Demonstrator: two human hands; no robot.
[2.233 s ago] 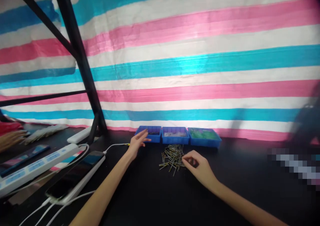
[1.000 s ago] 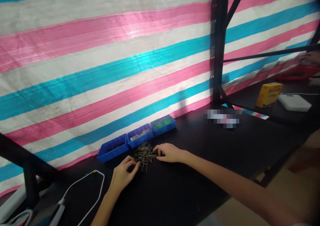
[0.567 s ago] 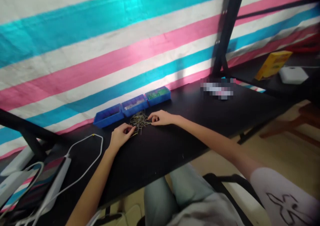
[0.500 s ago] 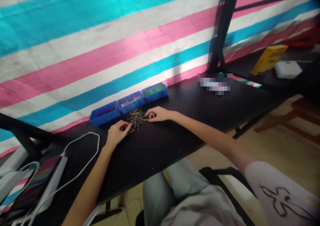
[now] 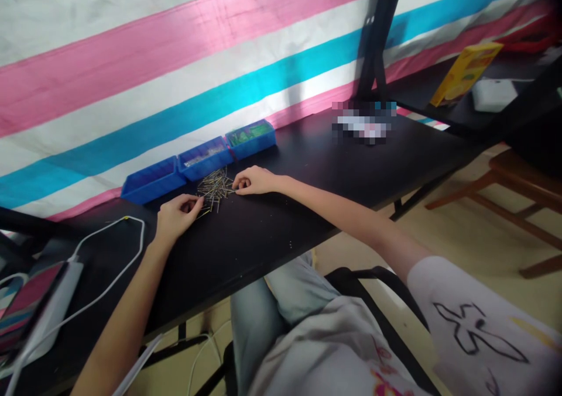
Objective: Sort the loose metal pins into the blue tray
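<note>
A loose heap of thin, long metal pieces [image 5: 214, 184], gold and silver in tone like nails or screws, lies on the black table. My left hand [image 5: 176, 216] rests at the heap's left edge with fingers curled in and the thumb tip by the pieces. At the right edge is my right hand [image 5: 254, 181], its fingers bent and pinched close against the heap. Whatever either hand may hold is too small to make out. Just behind the heap stand a left blue bin [image 5: 153, 184], a middle blue bin [image 5: 206, 161] and a right blue bin [image 5: 252, 145] with green contents.
Left on the black table [image 5: 246, 244] lie a phone-like device [image 5: 30, 302] and a white cable [image 5: 143, 238]. A blurred-out item [image 5: 364, 124] sits to the right. Beyond the black frame post [image 5: 381, 39] are a yellow box [image 5: 465, 74] and a white box [image 5: 495, 95]. Striped sheeting hangs behind.
The camera view has shifted, so the table and bins appear farther left and higher. Both hands stay at the heap's edges, with only slight finger movement.
</note>
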